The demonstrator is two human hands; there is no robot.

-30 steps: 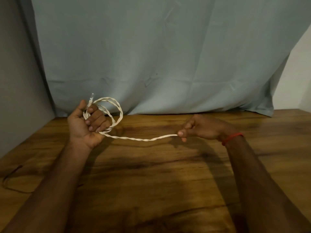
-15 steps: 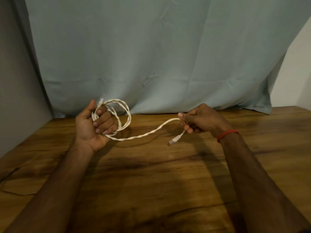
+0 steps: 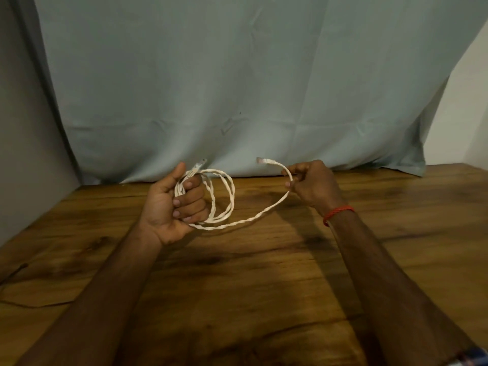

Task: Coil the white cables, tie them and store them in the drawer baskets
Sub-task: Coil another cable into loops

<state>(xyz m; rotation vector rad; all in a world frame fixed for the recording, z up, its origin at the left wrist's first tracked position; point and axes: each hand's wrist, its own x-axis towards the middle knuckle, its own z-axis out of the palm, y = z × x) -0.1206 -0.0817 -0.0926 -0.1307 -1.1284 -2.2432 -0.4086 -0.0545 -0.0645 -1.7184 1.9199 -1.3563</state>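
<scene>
Your left hand [image 3: 174,204] has its grip clamped on the coiled white twisted cable [image 3: 224,199]; your right hand [image 3: 311,184] pinches the free tail just below its plug [image 3: 264,161]. Lay that tail onto the coil, matching loop size, above the tabletop [image 3: 264,286].

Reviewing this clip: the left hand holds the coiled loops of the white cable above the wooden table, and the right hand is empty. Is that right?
Not quite. In the head view the right hand is not empty: it pinches the free end of the white cable just behind its plug. The left hand does hold the coiled loops above the wooden table.
</scene>
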